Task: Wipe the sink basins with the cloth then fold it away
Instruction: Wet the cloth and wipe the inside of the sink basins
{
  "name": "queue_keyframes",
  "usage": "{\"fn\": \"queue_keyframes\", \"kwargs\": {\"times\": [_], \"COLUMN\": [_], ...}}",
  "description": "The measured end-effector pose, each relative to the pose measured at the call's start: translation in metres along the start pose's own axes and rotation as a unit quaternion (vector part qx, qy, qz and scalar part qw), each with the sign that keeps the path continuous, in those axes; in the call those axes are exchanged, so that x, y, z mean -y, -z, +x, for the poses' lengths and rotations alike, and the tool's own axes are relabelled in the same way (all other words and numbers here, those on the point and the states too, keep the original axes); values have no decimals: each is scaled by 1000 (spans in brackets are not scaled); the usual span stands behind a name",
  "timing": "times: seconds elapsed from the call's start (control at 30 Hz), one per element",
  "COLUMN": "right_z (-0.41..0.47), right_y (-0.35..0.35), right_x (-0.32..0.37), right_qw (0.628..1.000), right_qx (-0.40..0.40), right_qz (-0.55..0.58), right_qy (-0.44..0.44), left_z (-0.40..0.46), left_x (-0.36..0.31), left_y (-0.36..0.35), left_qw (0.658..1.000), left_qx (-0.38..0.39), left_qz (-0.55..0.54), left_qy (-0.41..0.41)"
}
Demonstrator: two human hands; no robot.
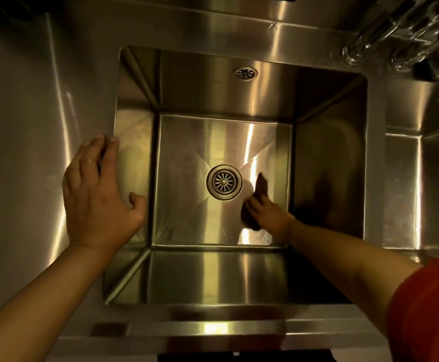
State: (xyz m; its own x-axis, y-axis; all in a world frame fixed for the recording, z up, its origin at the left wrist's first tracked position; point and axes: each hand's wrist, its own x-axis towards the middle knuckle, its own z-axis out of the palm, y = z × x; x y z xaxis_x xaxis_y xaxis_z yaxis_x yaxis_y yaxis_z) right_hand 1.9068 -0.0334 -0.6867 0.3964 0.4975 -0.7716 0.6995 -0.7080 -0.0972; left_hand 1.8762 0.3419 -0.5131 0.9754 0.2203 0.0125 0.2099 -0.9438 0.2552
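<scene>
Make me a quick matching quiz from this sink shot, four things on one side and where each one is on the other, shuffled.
Things:
1. left hand
2. cloth
3. drain strainer
4. overflow grille

Places:
A. middle of the basin floor
B. high on the far basin wall
C. resting on the basin's left rim
D. under the right hand, right of the drain

Pairs: 1-C, 2-D, 3-A, 4-B

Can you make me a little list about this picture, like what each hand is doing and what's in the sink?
place: square stainless steel sink basin
left hand: flat on the basin's left rim, fingers straight
right hand: down on the basin floor, pressing the dark brown cloth
cloth position: just right of the round metal drain strainer
back wall: small round overflow grille
far right: second steel basin, partly in view
</scene>
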Motion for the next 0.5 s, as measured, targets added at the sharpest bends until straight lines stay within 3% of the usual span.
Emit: {"fn": "queue_keyframes", "kwargs": {"times": [0.13, 0.27, 0.5], "right_z": [-12, 11, 84], "right_y": [-28, -14, 32], "right_x": [22, 30, 144], "right_qw": [975, 958, 967], "right_qx": [29, 0, -52], "right_qz": [-122, -98, -13], "right_qy": [184, 270, 251], "left_z": [0, 1, 0], "left_x": [-1, -1, -3], "left_y": [1, 1, 4], "left_qw": [1000, 1000, 999], "left_qx": [4, 7, 28], "left_qz": [3, 9, 20], "left_qy": [0, 3, 12]}}
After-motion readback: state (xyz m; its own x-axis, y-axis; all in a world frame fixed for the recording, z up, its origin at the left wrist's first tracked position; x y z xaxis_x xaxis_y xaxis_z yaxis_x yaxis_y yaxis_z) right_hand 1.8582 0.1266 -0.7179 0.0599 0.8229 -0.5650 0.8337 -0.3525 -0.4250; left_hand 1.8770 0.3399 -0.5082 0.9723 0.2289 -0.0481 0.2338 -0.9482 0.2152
